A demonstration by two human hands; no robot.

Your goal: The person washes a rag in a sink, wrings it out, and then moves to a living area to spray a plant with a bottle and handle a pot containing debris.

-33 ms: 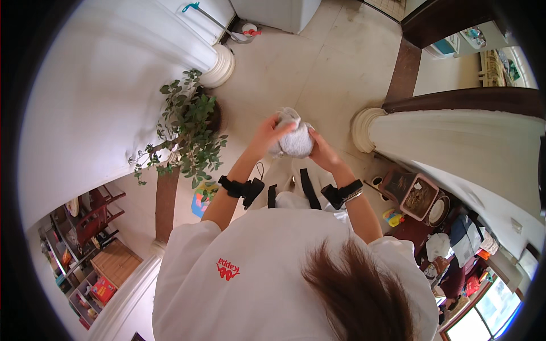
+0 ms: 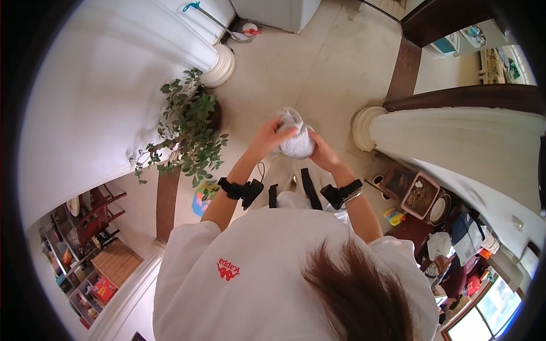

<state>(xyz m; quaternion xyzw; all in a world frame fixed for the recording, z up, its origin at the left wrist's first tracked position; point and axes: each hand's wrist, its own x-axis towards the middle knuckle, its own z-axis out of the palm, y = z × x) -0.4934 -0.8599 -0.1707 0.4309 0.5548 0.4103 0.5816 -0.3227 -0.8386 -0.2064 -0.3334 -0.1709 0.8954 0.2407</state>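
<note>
Out in front of my body, a rounded light grey cloth bundle (image 2: 297, 143) is held between my two hands. It looks soft and folded, perhaps rolled socks; its exact kind cannot be made out. My left hand (image 2: 269, 138) grips its left side, thumb lying across the front near a fold at the top. On the right side, my right hand (image 2: 324, 152) curls its fingers round the bundle. Both wrists carry black straps with small dark devices, and a thin cord loop hangs by the left one. The bundle's underside is hidden.
A leafy potted plant (image 2: 190, 133) stands on the left beside a white column (image 2: 219, 67). Another column base (image 2: 367, 128) is to the right. Beyond it are a brown planter box (image 2: 420, 196), a yellow bottle (image 2: 393, 216) and piled bags. Shelves (image 2: 79, 250) line the lower left.
The cloth's top fold looks slightly more raised and spread. My left hand has shifted a little and is faintly blurred, while my right hand stays nearly in place.
</note>
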